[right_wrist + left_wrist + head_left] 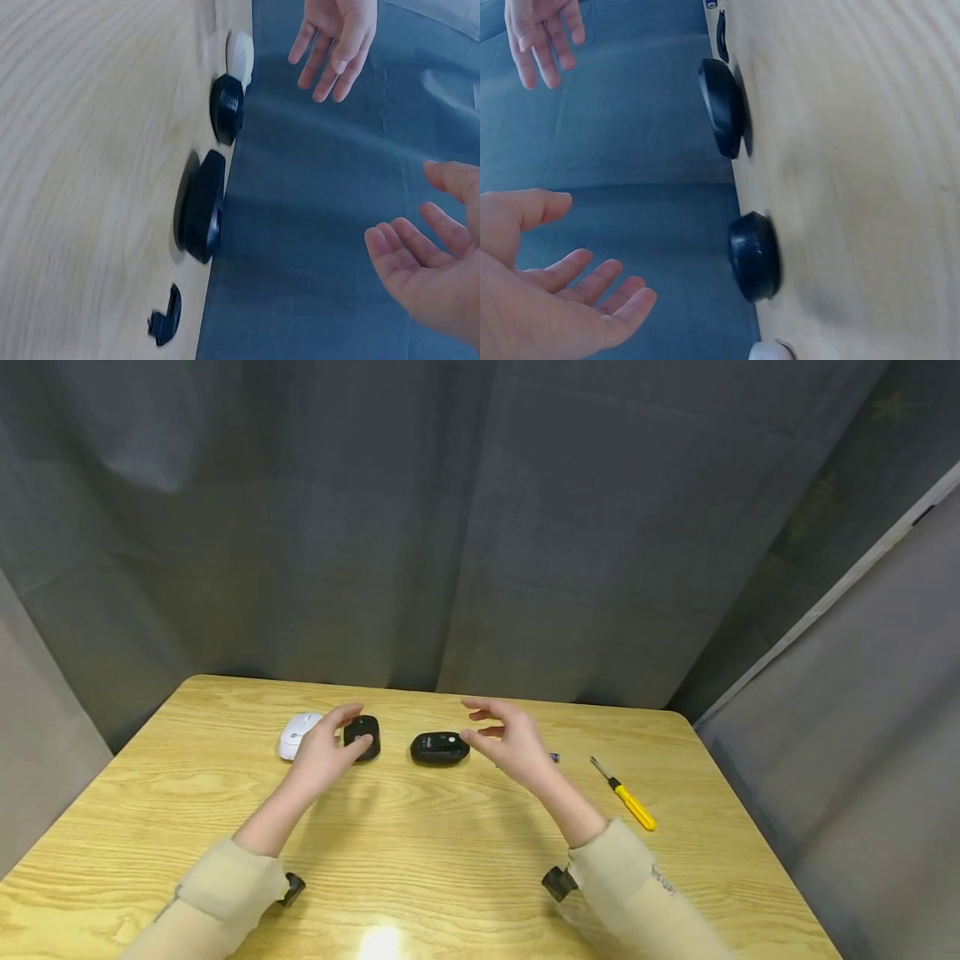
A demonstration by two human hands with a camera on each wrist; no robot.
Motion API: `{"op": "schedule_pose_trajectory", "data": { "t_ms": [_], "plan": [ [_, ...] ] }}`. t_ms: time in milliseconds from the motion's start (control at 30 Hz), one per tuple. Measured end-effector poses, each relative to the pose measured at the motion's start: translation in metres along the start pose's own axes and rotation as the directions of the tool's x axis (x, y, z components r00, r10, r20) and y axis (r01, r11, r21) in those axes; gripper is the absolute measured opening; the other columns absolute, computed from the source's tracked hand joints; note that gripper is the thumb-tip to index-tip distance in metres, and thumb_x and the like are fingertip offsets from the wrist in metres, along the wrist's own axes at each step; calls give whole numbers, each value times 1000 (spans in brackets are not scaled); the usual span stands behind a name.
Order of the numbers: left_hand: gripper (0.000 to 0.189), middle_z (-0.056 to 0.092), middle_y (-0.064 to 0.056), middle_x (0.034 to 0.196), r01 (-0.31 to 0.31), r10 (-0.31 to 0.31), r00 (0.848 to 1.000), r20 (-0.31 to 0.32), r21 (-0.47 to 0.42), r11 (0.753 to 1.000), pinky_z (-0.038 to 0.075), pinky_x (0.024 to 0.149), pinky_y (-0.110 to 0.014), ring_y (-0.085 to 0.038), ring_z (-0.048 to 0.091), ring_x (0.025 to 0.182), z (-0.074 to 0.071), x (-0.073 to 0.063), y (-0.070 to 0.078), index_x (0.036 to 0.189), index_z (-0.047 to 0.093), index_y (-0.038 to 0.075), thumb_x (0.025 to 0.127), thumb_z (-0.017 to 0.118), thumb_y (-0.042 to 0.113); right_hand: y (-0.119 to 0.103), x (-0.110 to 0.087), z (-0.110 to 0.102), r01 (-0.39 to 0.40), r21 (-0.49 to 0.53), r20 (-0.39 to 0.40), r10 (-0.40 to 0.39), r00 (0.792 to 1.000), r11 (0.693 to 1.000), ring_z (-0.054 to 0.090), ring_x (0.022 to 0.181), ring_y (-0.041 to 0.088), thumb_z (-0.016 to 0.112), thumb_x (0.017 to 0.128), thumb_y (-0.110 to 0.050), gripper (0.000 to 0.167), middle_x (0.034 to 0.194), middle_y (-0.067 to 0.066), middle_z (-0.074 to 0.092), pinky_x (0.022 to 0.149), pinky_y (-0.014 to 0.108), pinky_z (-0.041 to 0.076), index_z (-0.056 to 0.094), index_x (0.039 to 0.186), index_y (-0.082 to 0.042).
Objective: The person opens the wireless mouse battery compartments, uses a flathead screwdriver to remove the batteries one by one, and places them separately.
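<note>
My left hand [324, 752] hovers above the table with fingers spread and relaxed, holding nothing. Just beyond it are a white computer mouse [295, 737], partly covered by the hand in the head view, and a small black mouse [365, 728]. A second, longer black mouse [435, 750] lies between the two hands, with a white spot on its upper face. My right hand [517, 747] is also raised and holds nothing, its fingers loosely bent. Below it in the right wrist view lies a small curved black piece [172, 315].
The wooden table [420, 860] ends at a dark grey curtain [375, 527]. On the right lies a yellow-handled screwdriver [633, 806], its metal tip pointing away. A small battery-like cylinder [554, 757] shows partly behind the right hand.
</note>
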State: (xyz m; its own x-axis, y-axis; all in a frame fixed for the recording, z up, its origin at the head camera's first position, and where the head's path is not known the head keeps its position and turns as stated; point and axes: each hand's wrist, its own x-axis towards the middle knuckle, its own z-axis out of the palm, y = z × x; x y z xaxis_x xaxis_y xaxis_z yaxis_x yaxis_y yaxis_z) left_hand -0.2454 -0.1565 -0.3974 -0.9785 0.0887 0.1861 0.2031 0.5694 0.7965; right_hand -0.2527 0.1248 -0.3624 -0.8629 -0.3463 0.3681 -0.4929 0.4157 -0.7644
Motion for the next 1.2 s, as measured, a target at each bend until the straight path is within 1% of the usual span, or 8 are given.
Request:
{"op": "schedule_pose_trajectory", "data": {
  "t_ms": [267, 400, 500, 600, 867, 967, 1067, 1200],
  "plan": [
    [55, 38, -19, 145, 50, -50, 999, -1, -63, 997, 35, 105, -51, -37, 34, 133, -2, -3, -15, 142, 36, 2, 94, 57, 18, 4, 4, 26, 8, 149, 13, -10, 1000, 989, 54, 118, 30, 70, 85, -12, 49, 134, 11, 53, 90, 40, 51, 53, 131, -8],
    [56, 37, -21, 145, 75, -74, 997, 14, -86, 993, 34, 105, -53, -40, 34, 132, -4, -3, -20, 142, 35, -1, 94, 57, 17, 7, 6, 40, -42, 198, 17, 39, 999, 979, 53, 120, 28, 69, 86, -11, 49, 135, 9, 52, 91, 32, 51, 52, 132, -6],
    [57, 34, -22, 146, 105, -102, 994, 32, -105, 989, 34, 106, -53, -42, 33, 133, -5, -2, -24, 142, 33, -2, 94, 56, 18, 9, 9, 49, -109, 219, 34, 104, 994, 970, 52, 122, 23, 68, 87, -15, 50, 136, 5, 52, 90, 30, 51, 51, 134, -10],
    [59, 32, -23, 147, 140, -134, 990, 49, -135, 981, 33, 107, -52, -42, 32, 134, -7, -1, -28, 143, 30, -2, 95, 55, 19, 10, 12, 57, -165, 241, 58, 155, 986, 957, 51, 123, 21, 67, 88, -20, 52, 138, 3, 51, 92, 33, 50, 49, 136, -12],
    [65, 26, -24, 150, 219, -201, 973, 114, -177, 960, 28, 110, -50, -41, 27, 137, -8, 1, -39, 146, 23, -2, 95, 55, 22, -10, 16, 72, -241, 319, 124, 212, 969, 916, 42, 130, 35, 63, 91, -13, 56, 145, 14, 40, 99, 44, 44, 40, 141, -3],
    [67, 22, -25, 151, 250, -225, 963, 148, -181, 951, 26, 110, -52, -42, 25, 137, -7, 4, -43, 147, 21, -1, 95, 54, 23, -2, 18, 85, -277, 313, 146, 242, 959, 909, 41, 131, 34, 63, 91, -17, 60, 147, 14, 38, 101, 46, 43, 37, 144, -6],
    [69, 19, -27, 152, 269, -238, 955, 177, -176, 947, 25, 110, -54, -43, 23, 138, -5, 6, -46, 148, 19, -1, 95, 54, 24, 14, 20, 100, -306, 304, 157, 270, 950, 902, 42, 131, 32, 64, 90, -23, 63, 147, 12, 38, 101, 47, 42, 36, 145, -11],
    [71, 16, -28, 152, 294, -257, 943, 211, -169, 941, 23, 110, -57, -45, 21, 138, -4, 8, -48, 149, 15, -1, 95, 54, 25, 29, 24, 115, -339, 287, 160, 304, 939, 896, 44, 129, 29, 64, 90, -26, 63, 147, 10, 38, 99, 44, 45, 36, 145, -13]
  ]
}}
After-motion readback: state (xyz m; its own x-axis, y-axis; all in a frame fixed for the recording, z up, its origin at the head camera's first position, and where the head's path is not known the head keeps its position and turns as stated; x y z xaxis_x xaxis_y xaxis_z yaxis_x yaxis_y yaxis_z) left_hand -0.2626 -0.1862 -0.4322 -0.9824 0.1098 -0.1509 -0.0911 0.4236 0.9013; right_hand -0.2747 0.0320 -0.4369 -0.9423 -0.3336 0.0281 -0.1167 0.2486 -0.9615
